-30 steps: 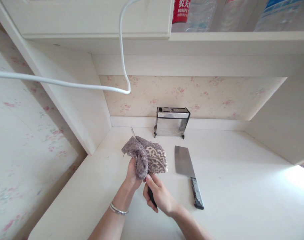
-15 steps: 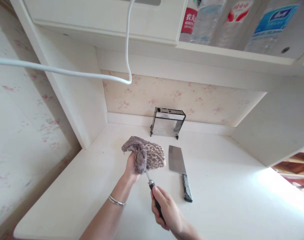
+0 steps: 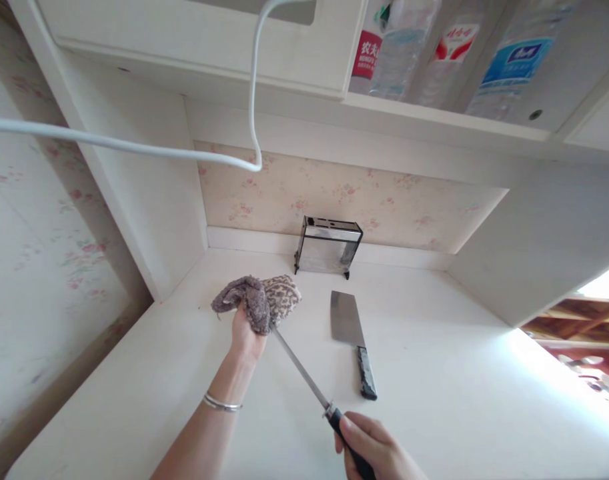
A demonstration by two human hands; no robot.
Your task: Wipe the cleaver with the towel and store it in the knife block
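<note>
My right hand is wrapped round the black handle of a sharpening steel, whose thin grey rod slants up and left. My left hand is closed on a brown-and-cream patterned cloth, bunched round the far part of the rod. The cloth and the left fingers hide the rod's tip. Just right of the rod, a cleaver lies flat, blade pointing away and its worn black handle nearer to me.
Behind the cleaver, a narrow silver-and-black holder stands on the white table by the wall. A white cable hangs across the upper left. Plastic bottles fill part of the shelf above. A side panel bounds the right.
My right hand has drawn the steel's handle down and right, baring much more rod below the cloth. My left hand and the cloth sit further left. The view has shifted slightly.
</note>
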